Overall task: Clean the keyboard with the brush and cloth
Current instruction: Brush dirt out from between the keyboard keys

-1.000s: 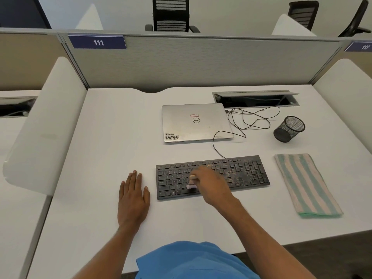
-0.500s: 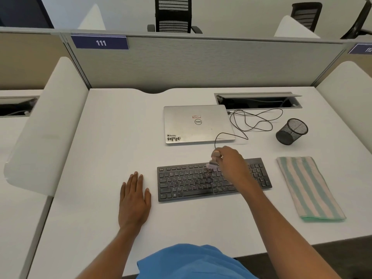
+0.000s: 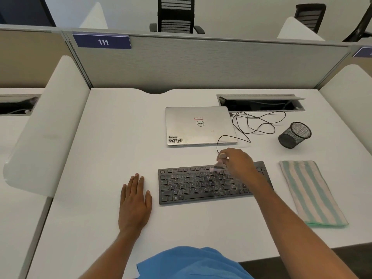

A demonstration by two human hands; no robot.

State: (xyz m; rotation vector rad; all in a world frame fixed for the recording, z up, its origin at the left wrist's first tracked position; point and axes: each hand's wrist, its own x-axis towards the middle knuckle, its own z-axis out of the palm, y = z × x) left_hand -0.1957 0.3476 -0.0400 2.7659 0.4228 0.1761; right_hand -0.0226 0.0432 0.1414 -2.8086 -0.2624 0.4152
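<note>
A black keyboard (image 3: 189,185) lies on the white desk (image 3: 100,158) in front of me. My right hand (image 3: 239,164) hovers over its upper middle rows, shut on a small brush (image 3: 217,168) whose bristles touch the top rows of keys; the brush is blurred. The hand and forearm hide the keyboard's right part. My left hand (image 3: 134,200) rests flat on the desk just left of the keyboard, fingers together, holding nothing. A folded cloth (image 3: 310,192) with green and white stripes lies to the right of the keyboard.
A closed silver laptop (image 3: 199,125) lies behind the keyboard, with a looped black cable (image 3: 255,123) beside it. A black mesh cup (image 3: 295,134) lies tipped at the right. An open cable hatch (image 3: 259,102) sits at the back. Partition walls bound the desk.
My right hand with the brush has swept from the keyboard's lower middle up to its top rows. My left hand has stayed flat in place.
</note>
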